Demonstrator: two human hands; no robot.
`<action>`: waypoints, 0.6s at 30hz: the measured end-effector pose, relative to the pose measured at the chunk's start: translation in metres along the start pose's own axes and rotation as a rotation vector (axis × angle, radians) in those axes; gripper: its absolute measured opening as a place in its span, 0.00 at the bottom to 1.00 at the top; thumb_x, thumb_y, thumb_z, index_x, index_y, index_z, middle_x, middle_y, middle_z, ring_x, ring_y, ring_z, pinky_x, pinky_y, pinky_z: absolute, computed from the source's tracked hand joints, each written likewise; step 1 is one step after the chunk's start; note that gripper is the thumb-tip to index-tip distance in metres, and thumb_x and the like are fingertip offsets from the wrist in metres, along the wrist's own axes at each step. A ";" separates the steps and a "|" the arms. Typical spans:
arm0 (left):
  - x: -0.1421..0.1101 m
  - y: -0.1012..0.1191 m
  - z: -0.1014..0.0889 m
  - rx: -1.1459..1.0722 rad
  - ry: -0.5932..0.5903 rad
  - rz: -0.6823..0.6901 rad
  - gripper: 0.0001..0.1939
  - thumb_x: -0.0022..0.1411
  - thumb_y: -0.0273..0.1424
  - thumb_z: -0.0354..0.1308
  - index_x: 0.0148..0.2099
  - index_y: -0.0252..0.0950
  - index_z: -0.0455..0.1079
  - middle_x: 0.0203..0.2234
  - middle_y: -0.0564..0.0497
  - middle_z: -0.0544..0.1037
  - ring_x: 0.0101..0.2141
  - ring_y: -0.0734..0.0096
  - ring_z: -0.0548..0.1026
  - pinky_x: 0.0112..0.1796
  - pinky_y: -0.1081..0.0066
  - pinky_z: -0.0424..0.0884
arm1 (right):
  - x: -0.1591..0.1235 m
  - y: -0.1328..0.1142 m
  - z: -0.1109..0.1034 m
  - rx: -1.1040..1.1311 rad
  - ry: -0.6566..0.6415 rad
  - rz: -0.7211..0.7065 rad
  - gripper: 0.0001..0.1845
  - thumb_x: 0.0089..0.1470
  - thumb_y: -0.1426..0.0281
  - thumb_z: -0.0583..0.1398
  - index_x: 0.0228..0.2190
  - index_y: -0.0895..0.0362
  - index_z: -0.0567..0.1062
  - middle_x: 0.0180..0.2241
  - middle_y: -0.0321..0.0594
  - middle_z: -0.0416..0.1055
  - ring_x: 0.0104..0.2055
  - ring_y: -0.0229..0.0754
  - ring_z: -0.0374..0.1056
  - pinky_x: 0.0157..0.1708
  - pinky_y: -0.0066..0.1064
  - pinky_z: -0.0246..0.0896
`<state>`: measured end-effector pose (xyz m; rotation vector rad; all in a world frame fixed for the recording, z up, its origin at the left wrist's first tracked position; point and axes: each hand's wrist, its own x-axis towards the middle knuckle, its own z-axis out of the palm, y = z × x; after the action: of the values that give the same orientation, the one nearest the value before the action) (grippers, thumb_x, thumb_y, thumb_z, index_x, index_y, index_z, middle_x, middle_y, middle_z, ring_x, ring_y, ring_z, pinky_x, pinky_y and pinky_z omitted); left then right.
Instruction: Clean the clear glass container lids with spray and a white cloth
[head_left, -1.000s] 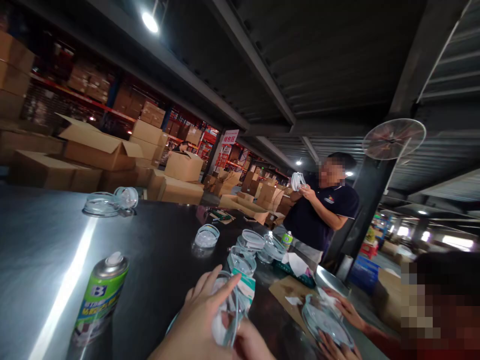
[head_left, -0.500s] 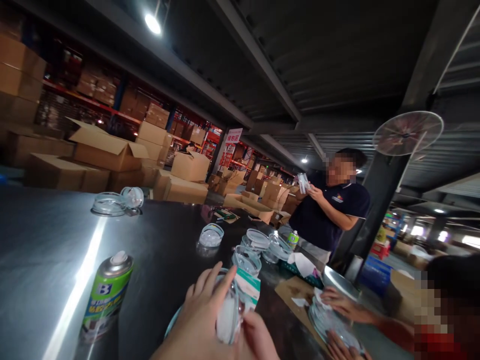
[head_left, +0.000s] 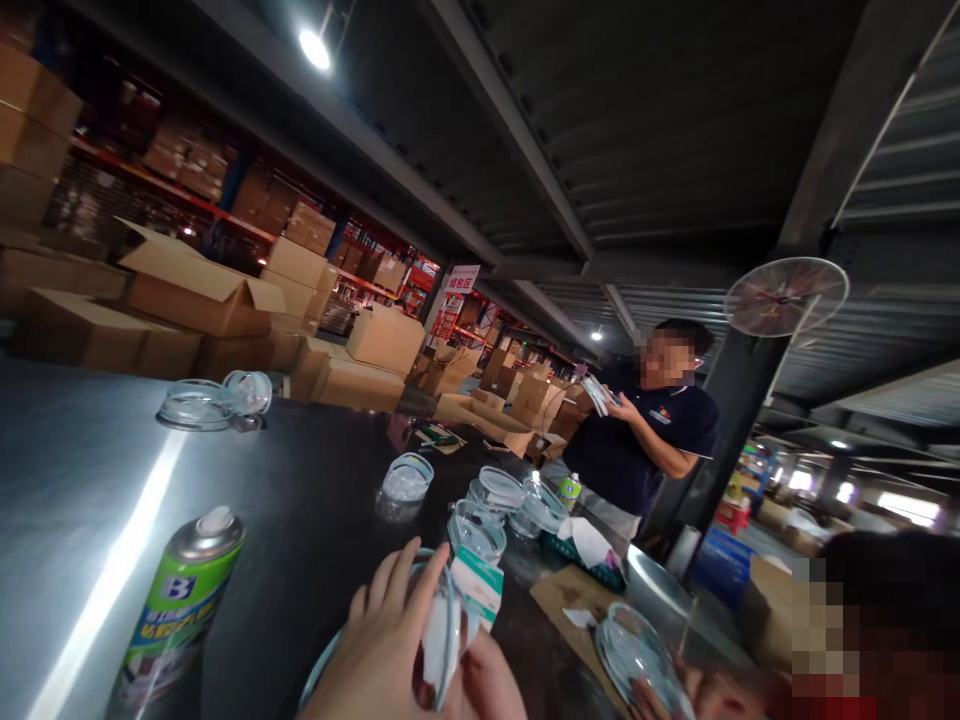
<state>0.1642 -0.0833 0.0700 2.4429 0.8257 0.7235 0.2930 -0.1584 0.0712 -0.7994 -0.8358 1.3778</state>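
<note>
At the bottom centre, a round clear glass container is held up on its edge between my hands. My left hand is wrapped over its near side, fingers curved round the rim. On its right side my right hand grips low down, with most of its fingers hidden. A white patch shows at the glass, perhaps a wipe; I cannot tell. Just behind sits a green and white box, beside another clear glass container. Part of a further glass rim shows beneath my left forearm.
A green spray can stands on the dark shiny table at left. More glass containers sit farther back. Across the table a co-worker holds glassware; another person's hands are on stacked glass lids at right, on cardboard.
The view has swung slightly right, so things sit farther left. The container stays in both my hands. The co-worker opposite has tilted the glassware; the neighbour's hands have moved lower on the stack.
</note>
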 end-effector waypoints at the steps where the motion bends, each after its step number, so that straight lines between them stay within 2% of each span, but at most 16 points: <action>1: -0.001 -0.001 0.001 0.016 -0.009 -0.007 0.53 0.41 0.39 0.61 0.69 0.41 0.44 0.68 0.42 0.47 0.65 0.41 0.47 0.58 0.49 0.54 | 0.013 0.016 0.003 0.006 0.012 -0.033 0.10 0.37 0.65 0.68 0.27 0.54 0.78 0.26 0.39 0.77 0.37 0.52 0.74 0.40 0.45 0.68; 3: -0.004 -0.003 0.002 0.043 -0.030 -0.016 0.55 0.38 0.37 0.63 0.69 0.43 0.46 0.68 0.43 0.47 0.65 0.39 0.47 0.58 0.47 0.53 | 0.025 0.031 0.004 -0.008 0.001 0.005 0.15 0.37 0.64 0.69 0.31 0.56 0.79 0.27 0.40 0.77 0.37 0.50 0.74 0.41 0.43 0.67; 6: -0.011 -0.006 0.000 0.042 0.050 0.005 0.54 0.39 0.33 0.61 0.69 0.44 0.46 0.67 0.44 0.48 0.65 0.43 0.47 0.59 0.50 0.50 | 0.017 0.027 0.003 0.021 0.039 0.002 0.15 0.38 0.63 0.70 0.30 0.56 0.79 0.29 0.39 0.77 0.34 0.46 0.73 0.39 0.37 0.67; 8: -0.015 -0.008 -0.004 0.030 0.151 0.038 0.53 0.41 0.34 0.61 0.69 0.43 0.45 0.67 0.43 0.49 0.64 0.46 0.48 0.60 0.52 0.49 | 0.009 0.021 0.005 -0.017 0.146 -0.114 0.13 0.38 0.64 0.70 0.27 0.57 0.78 0.28 0.39 0.76 0.30 0.42 0.71 0.36 0.34 0.67; 9: -0.017 -0.008 -0.008 0.030 0.177 0.045 0.52 0.42 0.35 0.61 0.69 0.43 0.45 0.66 0.42 0.49 0.64 0.47 0.48 0.59 0.51 0.49 | 0.008 0.019 0.007 -0.076 0.239 -0.219 0.12 0.38 0.65 0.71 0.25 0.57 0.78 0.27 0.38 0.76 0.28 0.41 0.70 0.33 0.32 0.66; 12: -0.017 -0.006 -0.021 0.030 0.243 0.004 0.57 0.39 0.38 0.64 0.69 0.43 0.42 0.66 0.41 0.46 0.64 0.45 0.47 0.59 0.49 0.50 | 0.013 0.025 0.020 -0.176 0.440 -0.437 0.12 0.42 0.63 0.69 0.25 0.58 0.78 0.25 0.37 0.75 0.26 0.38 0.68 0.30 0.29 0.64; 15: -0.018 0.000 -0.033 0.059 0.333 -0.031 0.58 0.40 0.40 0.65 0.69 0.44 0.40 0.67 0.42 0.44 0.64 0.44 0.46 0.58 0.48 0.50 | 0.028 0.032 0.040 -0.149 0.543 -0.550 0.14 0.49 0.58 0.65 0.30 0.58 0.77 0.28 0.38 0.77 0.27 0.39 0.70 0.31 0.30 0.65; 18: -0.021 -0.001 -0.042 0.079 0.429 -0.078 0.56 0.42 0.41 0.65 0.69 0.42 0.41 0.67 0.39 0.46 0.63 0.42 0.47 0.57 0.46 0.51 | 0.048 0.029 0.057 -0.143 0.581 -0.652 0.16 0.52 0.56 0.62 0.32 0.57 0.73 0.25 0.35 0.75 0.22 0.38 0.69 0.26 0.31 0.66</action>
<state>0.1239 -0.0859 0.0944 2.3396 1.1186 1.2295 0.2296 -0.1098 0.0754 -0.8727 -0.6479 0.4725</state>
